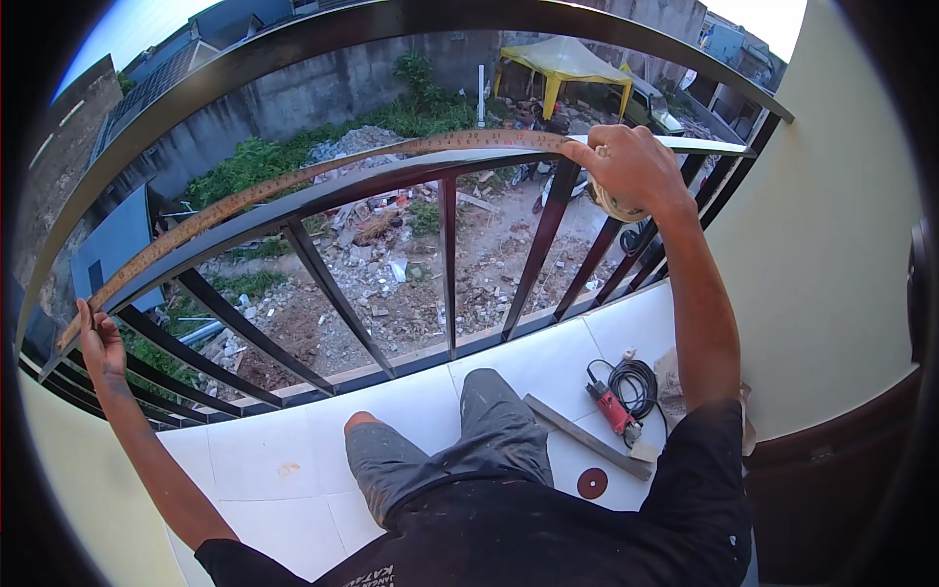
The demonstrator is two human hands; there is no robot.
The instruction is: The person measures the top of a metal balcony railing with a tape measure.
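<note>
Fingers of my left hand (pixel 103 344) pinch the tape measure (pixel 479 138) near one end while my right hand (pixel 638 171) clasps its case (pixel 616 203); its blade (pixel 293 180) runs along the rail (pixel 328 190), so I should keep it taut and untwisted.

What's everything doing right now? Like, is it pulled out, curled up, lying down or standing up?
Tape measure: pulled out, stretched along the railing
Left hand: gripping the tape near its end
Right hand: closed around the tape's case
Railing: standing upright
Red power tool: lying on the floor
Black cord: coiled up
Disc: loose, flat on the floor
Metal bar: lying down
Yellow canopy: standing, set up
</note>
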